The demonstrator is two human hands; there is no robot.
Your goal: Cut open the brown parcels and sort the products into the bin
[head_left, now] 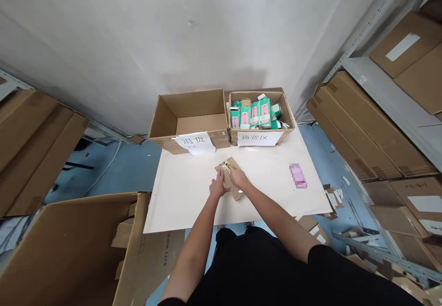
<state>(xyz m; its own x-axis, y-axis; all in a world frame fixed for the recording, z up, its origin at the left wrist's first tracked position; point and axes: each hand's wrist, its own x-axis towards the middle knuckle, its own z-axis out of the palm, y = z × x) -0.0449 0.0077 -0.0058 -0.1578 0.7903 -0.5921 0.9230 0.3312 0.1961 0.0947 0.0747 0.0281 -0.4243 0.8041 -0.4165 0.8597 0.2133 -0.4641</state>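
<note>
A small flat brown cardboard box (236,195) lies at a slant on the white tabletop (183,191), with shiny clear tape on it. My left hand (218,185) grips the box from its left side, thumb and fingers spread across its top. My right hand (238,176) is closed around a slim yellow tool (227,164) that looks like a box cutter, held against the box's far end. Its tip is too small to make out. To the right, a pink-purple item (298,176) lies on the table, blurred by pixelation.
At the table's back stand an open carton (193,108) with a paper label and another carton (288,112) holding several green-and-pink boxes (255,114). A big open carton (79,250) is at left. Shelves with cardboard boxes (373,126) flank the right side.
</note>
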